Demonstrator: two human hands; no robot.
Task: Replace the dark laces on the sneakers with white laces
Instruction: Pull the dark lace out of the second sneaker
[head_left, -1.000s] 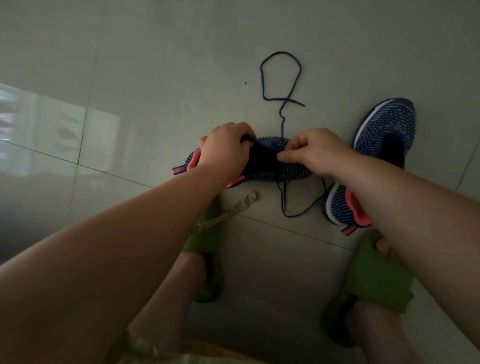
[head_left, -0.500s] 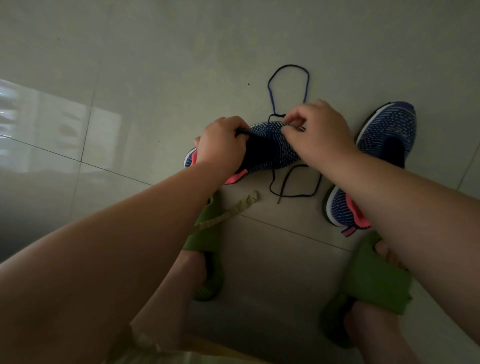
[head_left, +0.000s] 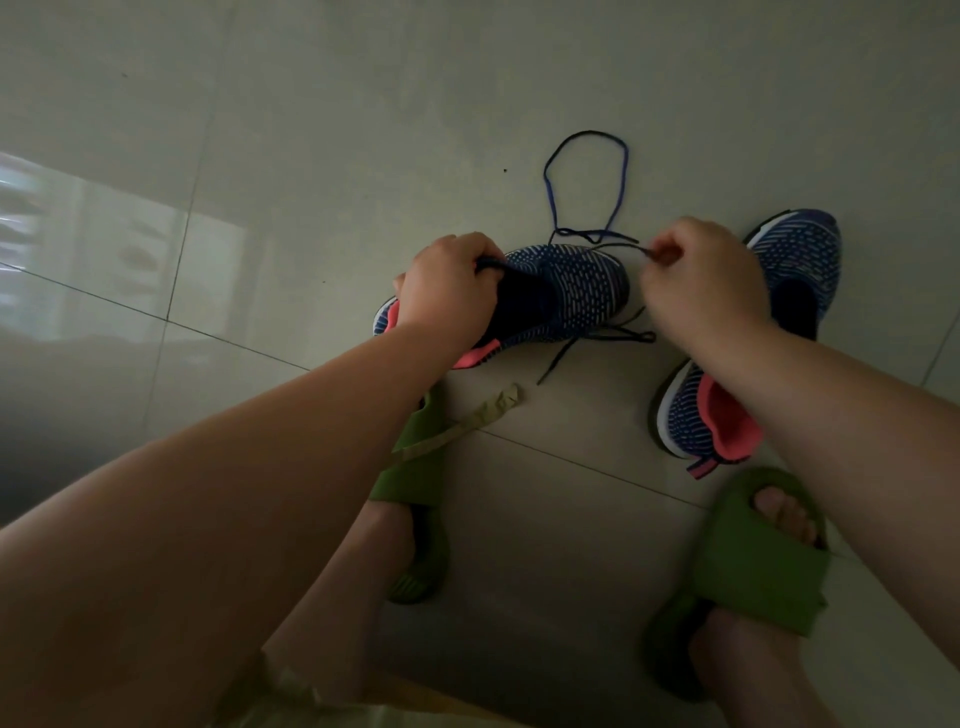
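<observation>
Two green slides (head_left: 763, 566) are seen at the bottom of the frame, worn on the feet, with a khaki drawstring (head_left: 467, 418) trailing across the tiled floor (head_left: 260, 156) just above the left one. Beyond these, at centre frame, the nearer sneaker (head_left: 566, 291) is steadied by the left hand (head_left: 447, 291), whose fingers are curled round the collar. At centre right, the dark lace (head_left: 618, 247) is pinched between thumb and fingertips of the right hand (head_left: 701, 286) and drawn sideways off the toe end; its loose end (head_left: 558, 358) is seen lying on the floor below the shoe.

The step in hand is judged to be unlacing of this sneaker, near completion. A continued pull is called for next, until the lace comes free of whatever eyelets remain.

A second sneaker (head_left: 779, 291) is placed at the right, partly covered by the right forearm; no lace can be made out on it. Farther up, a removed dark lace (head_left: 587, 171) is laid in a loop, close enough to tangle with the lace being drawn. No white laces are in view.
</observation>
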